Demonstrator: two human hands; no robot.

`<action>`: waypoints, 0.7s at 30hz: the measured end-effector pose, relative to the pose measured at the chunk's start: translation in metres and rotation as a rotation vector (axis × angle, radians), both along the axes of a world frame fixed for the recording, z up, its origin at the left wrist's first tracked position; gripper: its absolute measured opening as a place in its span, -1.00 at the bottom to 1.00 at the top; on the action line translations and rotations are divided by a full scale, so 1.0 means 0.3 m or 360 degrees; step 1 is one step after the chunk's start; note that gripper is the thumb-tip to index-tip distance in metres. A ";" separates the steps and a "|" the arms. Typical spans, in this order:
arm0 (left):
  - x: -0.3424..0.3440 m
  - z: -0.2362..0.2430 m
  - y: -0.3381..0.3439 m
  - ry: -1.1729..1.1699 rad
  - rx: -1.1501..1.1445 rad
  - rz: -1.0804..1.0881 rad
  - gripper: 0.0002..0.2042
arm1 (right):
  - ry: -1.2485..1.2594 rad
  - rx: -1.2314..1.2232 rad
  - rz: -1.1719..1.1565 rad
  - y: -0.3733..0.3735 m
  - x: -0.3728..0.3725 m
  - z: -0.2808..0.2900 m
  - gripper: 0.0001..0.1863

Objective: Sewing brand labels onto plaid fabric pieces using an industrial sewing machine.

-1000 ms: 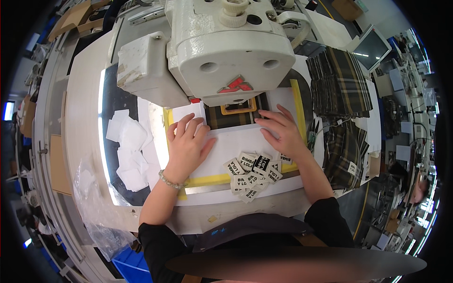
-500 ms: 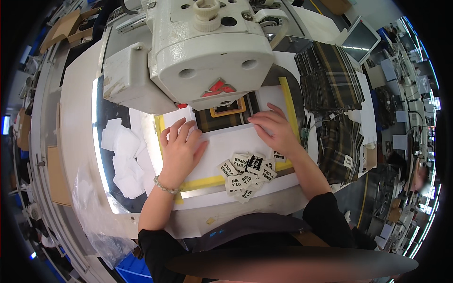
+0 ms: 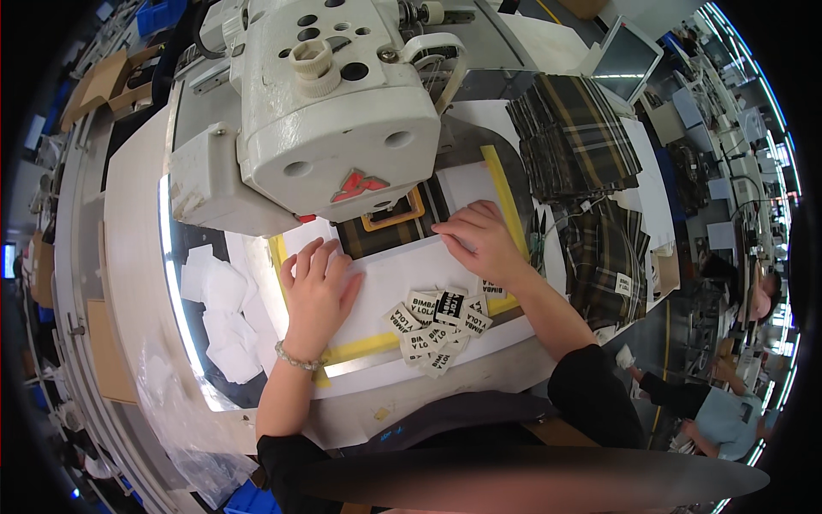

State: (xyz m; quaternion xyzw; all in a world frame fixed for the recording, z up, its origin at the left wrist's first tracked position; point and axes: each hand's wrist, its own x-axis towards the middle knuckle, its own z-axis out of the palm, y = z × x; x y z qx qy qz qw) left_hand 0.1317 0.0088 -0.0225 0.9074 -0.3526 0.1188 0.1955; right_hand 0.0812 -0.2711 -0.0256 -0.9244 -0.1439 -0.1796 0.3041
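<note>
My left hand [image 3: 318, 289] lies palm down on the white sheet [image 3: 385, 278], left of a dark plaid fabric piece [image 3: 377, 243], its fingers spread and holding nothing. On the right, my right hand [image 3: 481, 243] rests with its fingertips at the fabric's right edge, thumb apart from the bent fingers. The plaid piece sits under the head of a white sewing machine [image 3: 342, 128], where an orange-yellow frame [image 3: 414, 208] presses around part of it. Yellow tape [image 3: 368, 344] borders the sheet. Nearer me lies a loose pile of white fabric labels [image 3: 419, 338] with one black label [image 3: 449, 307] on top.
Small white squares [image 3: 224, 291] are scattered at the left. Folded plaid fabric [image 3: 582, 141] is stacked at the right, more plaid pieces [image 3: 604, 265] lying nearer. A monitor [image 3: 628, 60] stands behind. Clear plastic [image 3: 184, 420] hangs at the table's left; a person [image 3: 728, 420] is far right.
The whole view has shifted, bringing the machine leftward in the picture. My right hand's fingers have drawn closer together; my left hand stays beside the fabric. A person in light blue shows at right.
</note>
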 end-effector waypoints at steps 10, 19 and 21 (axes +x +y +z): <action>0.003 -0.007 0.003 0.0050 0.0037 -0.0018 -0.75 | 0.0030 -0.0184 -0.0045 0.009 -0.004 -0.010 -0.82; 0.006 -0.010 0.007 0.0059 0.0124 -0.0044 -0.77 | 0.0052 -0.0138 -0.0025 0.000 0.002 -0.008 -0.85; 0.006 -0.010 0.009 0.0065 0.0133 -0.0048 -0.77 | 0.0046 -0.0133 -0.0023 0.000 0.003 -0.006 -0.86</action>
